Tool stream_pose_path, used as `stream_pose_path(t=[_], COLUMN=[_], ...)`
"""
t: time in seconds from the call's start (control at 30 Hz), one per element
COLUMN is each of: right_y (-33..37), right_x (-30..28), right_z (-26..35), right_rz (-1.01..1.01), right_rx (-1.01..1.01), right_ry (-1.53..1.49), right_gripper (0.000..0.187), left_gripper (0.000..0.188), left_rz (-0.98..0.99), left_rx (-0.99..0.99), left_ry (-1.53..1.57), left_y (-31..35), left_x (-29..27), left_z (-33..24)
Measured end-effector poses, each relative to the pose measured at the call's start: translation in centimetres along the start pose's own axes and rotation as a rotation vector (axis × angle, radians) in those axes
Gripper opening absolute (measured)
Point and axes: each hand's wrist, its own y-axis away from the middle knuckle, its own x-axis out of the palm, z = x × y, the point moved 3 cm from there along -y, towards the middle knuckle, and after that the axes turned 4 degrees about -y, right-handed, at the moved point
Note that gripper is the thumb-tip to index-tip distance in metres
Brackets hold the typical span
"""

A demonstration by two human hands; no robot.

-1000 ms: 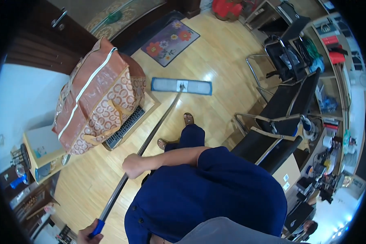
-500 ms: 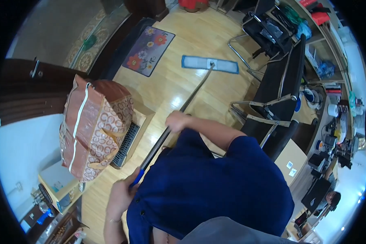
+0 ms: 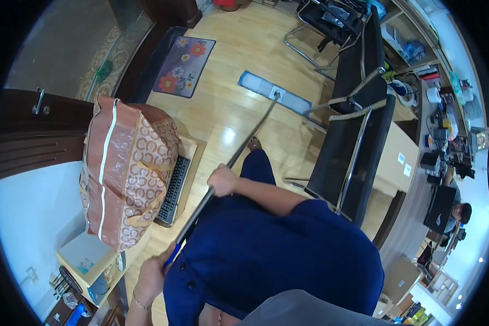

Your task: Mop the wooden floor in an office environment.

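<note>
A flat mop [image 3: 277,93], with a long pole and a blue-edged pale pad, lies head-down on the wooden floor ahead of me. My right hand [image 3: 223,180] is wrapped round the middle of the dark pole. Lower down, at the pole's blue end, my left hand [image 3: 151,276] is closed on the grip, partly hidden by my sleeve side. The pad sits tilted, its right end beside the metal leg of a black chair [image 3: 350,157].
A flowered mat [image 3: 183,68] lies by the doorway at the far left. On the left, a big brown bag [image 3: 126,174] stands beside a keyboard [image 3: 174,190] on a carton. Right of the chairs runs a counter [image 3: 405,217], with a person [image 3: 460,212] behind it.
The mop head has turned, its right end swinging nearer to me and toward the chairs. Both hands moved slightly left and nearer with the pole. My foot now shows ahead.
</note>
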Motion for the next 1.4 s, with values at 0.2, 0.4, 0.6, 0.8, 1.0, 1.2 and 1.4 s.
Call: stream_pose_path(t=[0.2,0.4,0.6,0.8,1.0,1.2,1.4], right_y=[1.8,7.3,11.5,8.6,9.8,12.7,19.6], right_x=[2.4,-0.6,1.3,10.6,15.5,16.2,14.7], right_z=[-2.3,-11.3,-14.8,-5.4,8.1,22.2,24.0], right_rz=[-0.403,-0.649,-0.485,-0.363,-0.026,-0.228,-0.272], right_rx=[0.078,0.535,0.907,0.708,0.092,-0.05,-0.038], right_ry=[-0.023,-0.019,-0.05,-0.018,0.118,-0.054,-0.162], right_gripper=[0.013,0.026,0.03,0.035,0.017,0.023,0.024], left_gripper=[0.053,0.051,0.05,0.057,0.066,0.061,0.062], left_rz=[0.014,-0.016,-0.054,-0.164,-0.097,-0.207,-0.074], left_rx=[0.199,0.346,0.293,0.146,-0.122,-0.084,0.002], left_ry=[-0.078,-0.073,-0.208,-0.258,-0.194,-0.433,-0.458], left_y=[-1.8,-15.3,-17.4,-6.4,11.5,25.3,27.5], left_x=[1.7,6.5,14.9,19.0,24.4,17.4,15.5], left_z=[1.2,-5.6,-8.2,1.0,3.5,0.6,-3.9])
